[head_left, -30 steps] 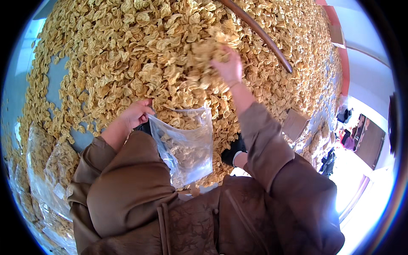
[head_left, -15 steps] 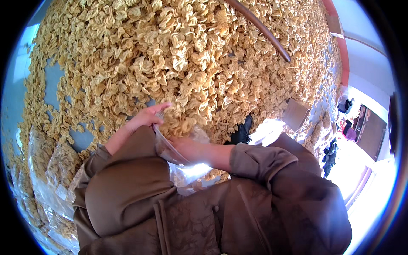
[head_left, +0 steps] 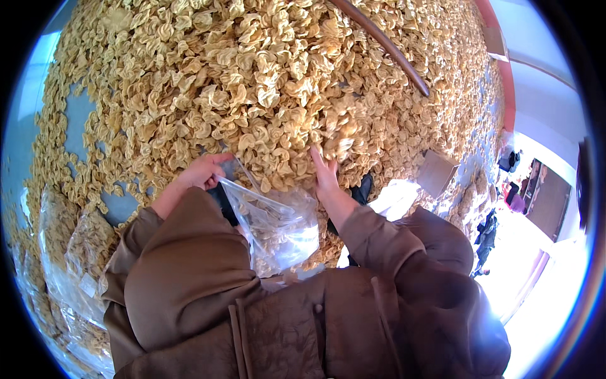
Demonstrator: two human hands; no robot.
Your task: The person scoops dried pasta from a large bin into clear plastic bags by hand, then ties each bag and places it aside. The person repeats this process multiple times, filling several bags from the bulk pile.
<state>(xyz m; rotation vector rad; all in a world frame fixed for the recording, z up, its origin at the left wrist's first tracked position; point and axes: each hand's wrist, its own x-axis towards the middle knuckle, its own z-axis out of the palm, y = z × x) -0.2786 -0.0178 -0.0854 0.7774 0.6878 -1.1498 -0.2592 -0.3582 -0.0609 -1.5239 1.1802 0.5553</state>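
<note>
Golden crinkled pieces [head_left: 252, 82] surround both hands: left hand [head_left: 201, 172] pinches clear bag [head_left: 278, 230], right hand [head_left: 325, 170] spread among them.

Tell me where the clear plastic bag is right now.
In the head view, the clear plastic bag hangs at centre, just above the brown coat. The left hand holds its rim open, and the right hand reaches into the pile of dried yellow pieces beside it.

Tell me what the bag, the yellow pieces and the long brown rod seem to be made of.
Bag: thin clear plastic film, glossy; it crinkles and shows the pieces inside.
Yellow pieces: probably a dried food sheet, matte, crumpled and curled; the exact stuff is unclear.
Brown rod: maybe wood or bamboo, smooth and slightly shiny; hard to tell.
</note>
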